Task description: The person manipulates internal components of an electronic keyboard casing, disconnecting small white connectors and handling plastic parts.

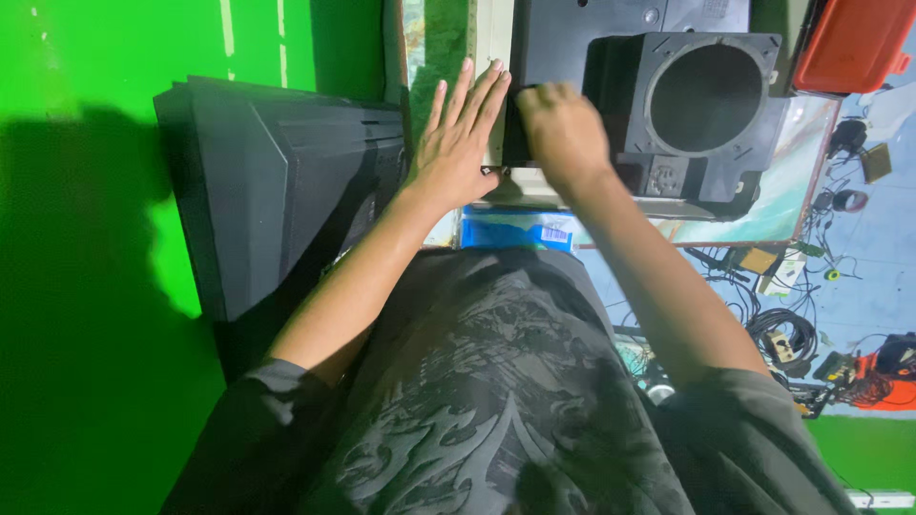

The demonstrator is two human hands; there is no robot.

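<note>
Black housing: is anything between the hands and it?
Nothing visible. The right hand is already closed on the black housing's left edge; the left hand lies flat just beside it on the pale panel.

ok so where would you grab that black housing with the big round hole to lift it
Judging by its shape, grip the black housing by its two opposite outer walls, coming from above with both hands. The square flange around the round opening gives fingers a lip. The right hand already rests at its near-left edge.
</note>
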